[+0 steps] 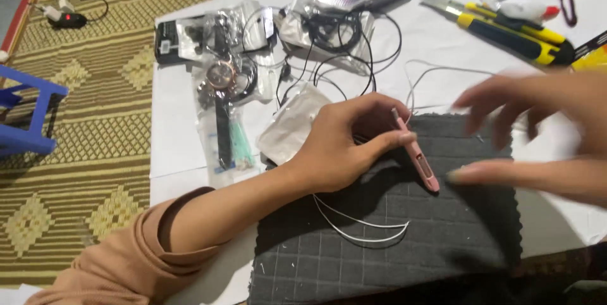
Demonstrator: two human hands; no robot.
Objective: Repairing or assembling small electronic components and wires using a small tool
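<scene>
Head view: the left hand (344,147) rests on a dark grey quilted cloth (392,248) and pinches a slim pink tool (417,153) between thumb and fingers — clamped on its upper half, the tool slanting down to the right with its lower end on the cloth. The right hand (537,134) is blurred, fingers spread apart and holding nothing; its thumb tip lies just beside the tool's lower end. Thin white wire (363,226) loops across the cloth near the left wrist. Further off on the white sheet (174,128) lie a wristwatch in a clear bag (221,83), tangled black earphone cables (341,45) and — at far right — yellow-and-black utility knives (506,26). A blue stool (28,115) stands on the woven mat (82,172) at left.
</scene>
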